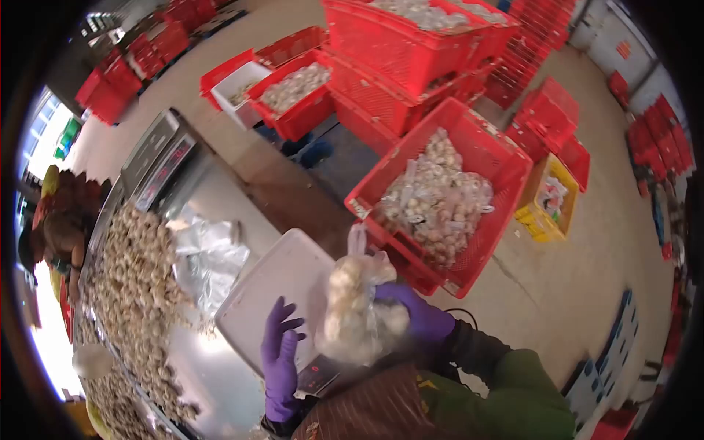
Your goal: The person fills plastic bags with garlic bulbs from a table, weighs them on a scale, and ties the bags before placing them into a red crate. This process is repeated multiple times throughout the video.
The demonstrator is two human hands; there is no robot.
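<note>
My right hand (419,314), in a purple glove, is closed on a clear plastic bag (359,308) filled with pale, rounded produce, garlic bulbs or mushrooms by the look of it. The top of the bag sticks up, gathered together. To the left of the bag, my purple-gloved left hand (280,359) is open, its fingers spread and nothing in them. Beyond both hands lies a white tray (271,282) on the metal table. A small display panel (319,375) shows below the bag, partly covered by my body.
Loose brownish produce (139,271) heaps along the table's left, beside clear plastic bags (211,257). A scale display (165,172) stands at the far end. A large red crate (506,187) of filled bags is ahead right, near stacked red crates (374,55) and a yellow crate (543,224). Another person (66,227) is at left.
</note>
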